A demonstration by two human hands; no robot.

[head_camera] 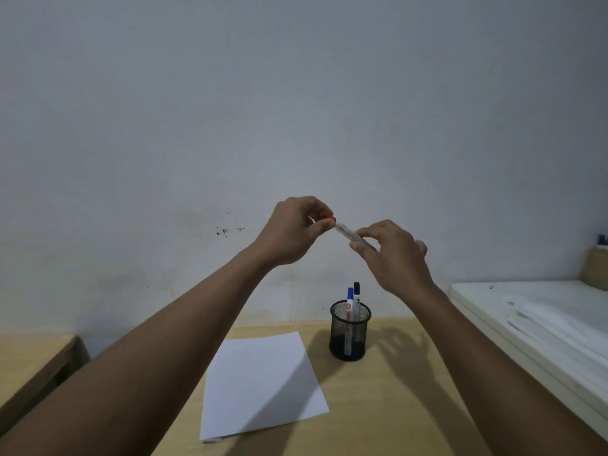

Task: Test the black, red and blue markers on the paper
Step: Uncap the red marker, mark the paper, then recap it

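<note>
I hold the red marker [343,232] up in front of the wall with both hands. My left hand [292,230] pinches its red cap [327,216]. My right hand [393,255] grips the white barrel. Whether the cap is on or off I cannot tell. Below, a black mesh pen cup [349,330] stands on the wooden table with the blue marker [350,299] and the black marker [357,292] upright in it. A white sheet of paper [263,383] lies flat on the table to the left of the cup, with no marks on it that I can see.
The wooden table [394,406] runs under both arms. A white raised surface [543,324] with white sheets on it borders the table's right side. A tan container [597,268] stands at its far end. A second wooden top [29,363] lies at the left.
</note>
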